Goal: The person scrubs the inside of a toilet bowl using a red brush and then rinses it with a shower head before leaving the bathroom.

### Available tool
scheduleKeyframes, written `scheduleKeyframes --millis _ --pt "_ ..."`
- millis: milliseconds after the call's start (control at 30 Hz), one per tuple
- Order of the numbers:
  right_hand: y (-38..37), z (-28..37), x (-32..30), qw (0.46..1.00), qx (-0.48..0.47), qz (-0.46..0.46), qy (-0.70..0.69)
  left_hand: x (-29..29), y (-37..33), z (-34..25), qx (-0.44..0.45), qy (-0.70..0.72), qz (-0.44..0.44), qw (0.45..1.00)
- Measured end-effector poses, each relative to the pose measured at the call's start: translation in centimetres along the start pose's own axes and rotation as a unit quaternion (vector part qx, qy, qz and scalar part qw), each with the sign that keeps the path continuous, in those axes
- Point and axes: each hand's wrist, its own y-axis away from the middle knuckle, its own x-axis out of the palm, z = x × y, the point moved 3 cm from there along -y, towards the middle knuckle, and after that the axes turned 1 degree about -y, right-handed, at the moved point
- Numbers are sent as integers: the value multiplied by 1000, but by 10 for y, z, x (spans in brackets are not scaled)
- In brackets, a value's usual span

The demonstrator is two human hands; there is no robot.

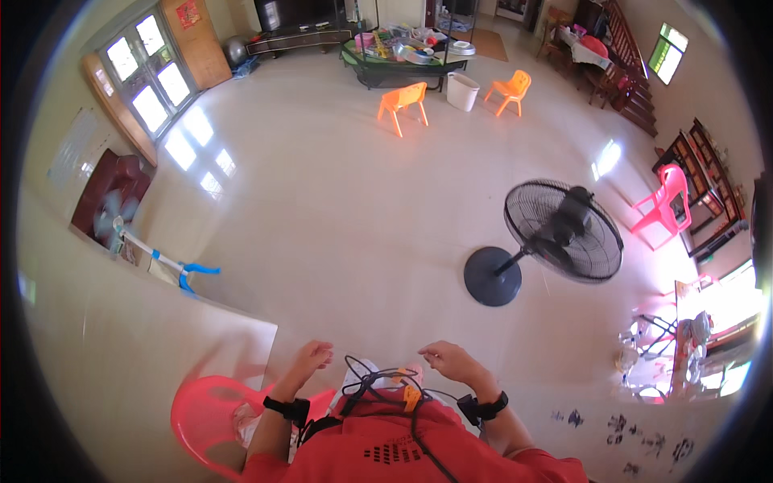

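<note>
My left hand [311,359] is raised in front of my body, its fingers loosely bent with nothing in them. Facing it across a gap, my right hand [452,360] is also empty, its fingers half curled and slightly apart. Between the two hands, nearer my chest, hangs a loose bundle of black cable [366,378] with yellow tags [411,396]; neither hand visibly touches it. Black bands, a left one [287,409] and a right one [483,406], go round my wrists. A pink plastic chair [190,419] stands beside my left forearm.
A black standing fan [564,229] on a round base [493,276] is ahead to the right. Another fan [121,221] stands at the left. Orange child chairs [403,98] and a white bin [462,92] are farther off, near a cluttered playpen [394,72]. A pink chair [667,201] stands far right.
</note>
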Motion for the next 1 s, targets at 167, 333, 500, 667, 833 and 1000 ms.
scheduleKeyframes --millis 167,333,500,667,833,1000 --pt "-94 8 -21 998 -60 17 -20 -45 -69 -28 3 33 -9 999" --pt "-195 10 -35 998 1 42 -45 -93 -147 -85 30 16 -6 999" --pt "-278 29 -58 998 32 25 -40 -147 -217 -129 22 4 11 1000" --pt "-336 22 -92 996 56 -45 -57 -165 -301 -183 53 -57 53 996" --pt "-400 -7 -141 990 81 -67 -92 -163 -395 -240 72 -87 87 990" --pt "-467 -53 -212 989 63 -88 -103 -141 -473 -325 51 -83 77 992"
